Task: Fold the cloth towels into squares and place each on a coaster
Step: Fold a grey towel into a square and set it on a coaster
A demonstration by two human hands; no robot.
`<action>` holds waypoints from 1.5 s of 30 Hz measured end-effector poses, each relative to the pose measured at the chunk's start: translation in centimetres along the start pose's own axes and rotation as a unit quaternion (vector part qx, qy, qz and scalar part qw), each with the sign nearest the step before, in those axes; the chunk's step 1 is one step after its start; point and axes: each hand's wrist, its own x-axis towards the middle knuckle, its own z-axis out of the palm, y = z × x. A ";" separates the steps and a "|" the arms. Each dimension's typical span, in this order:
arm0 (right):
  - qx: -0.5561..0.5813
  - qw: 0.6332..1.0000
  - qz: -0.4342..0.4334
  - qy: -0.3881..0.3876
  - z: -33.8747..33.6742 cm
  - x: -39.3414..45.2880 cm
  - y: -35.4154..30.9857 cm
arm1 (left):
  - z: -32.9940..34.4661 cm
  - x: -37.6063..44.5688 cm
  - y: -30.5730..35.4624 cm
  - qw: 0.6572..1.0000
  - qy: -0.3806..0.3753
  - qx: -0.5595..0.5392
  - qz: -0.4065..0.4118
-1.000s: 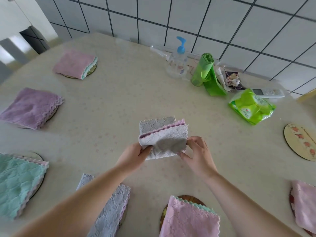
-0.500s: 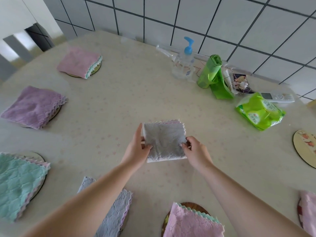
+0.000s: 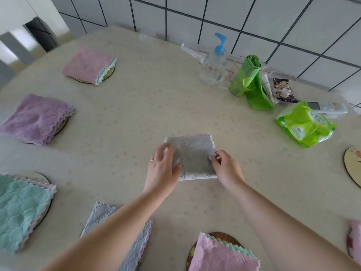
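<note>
Head view. The grey towel (image 3: pixel 192 156) now lies flat on the bench (image 3: pixel 136 106), near its middle, folded down to a rough square. A second ago I had it lifted with the top flap still open and the pink edge showing; half a second ago that flap was closed. So the last fold is done and the towel is down.

My left hand (image 3: pixel 163 169) rests on the towel's left part, fingers fairly straight and spread, pressing it flat rather than gripping. My right hand (image 3: pixel 224 169) is at the right edge, fingertips curled onto the hem in a light pinch, squaring that side.

Status of the set: folded towels already sit on coasters along the left edge: pink towel (image 3: pixel 88 64) toward the far side, purple towel (image 3: pixel 37 118) midway, teal towel (image 3: pixel 22 214) nearer me. Along the near edge are a pale blue towel (image 3: pixel 119 237), partly under my left forearm, and a second pink towel (image 3: pixel 222 255). A further pink one shows only as a sliver at the near right corner.

At the right edge an empty coaster (image 3: pixel 353 165) is partly out of frame, and no towel lies on it.

Judgement: folding of this piece is finished, and it sits on no coaster. Next step is to carry it to that bare coaster, well apart from it to the right. Risk: layers slipping open on the lift, so grip through all layers.
</note>
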 end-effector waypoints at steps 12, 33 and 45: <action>-0.293 0.919 -0.260 -0.049 3.1 -0.2 0.4 | 2.6 -0.1 0.0 0.966 -0.115 0.228 0.048; -0.041 0.997 -0.056 -0.027 0.2 -0.3 1.1 | -0.3 -0.7 -1.1 0.990 -0.047 0.118 -0.053; 0.387 0.908 0.147 -0.061 -1.6 -4.8 1.7 | -2.3 -2.5 2.0 0.928 -0.049 -0.302 -0.213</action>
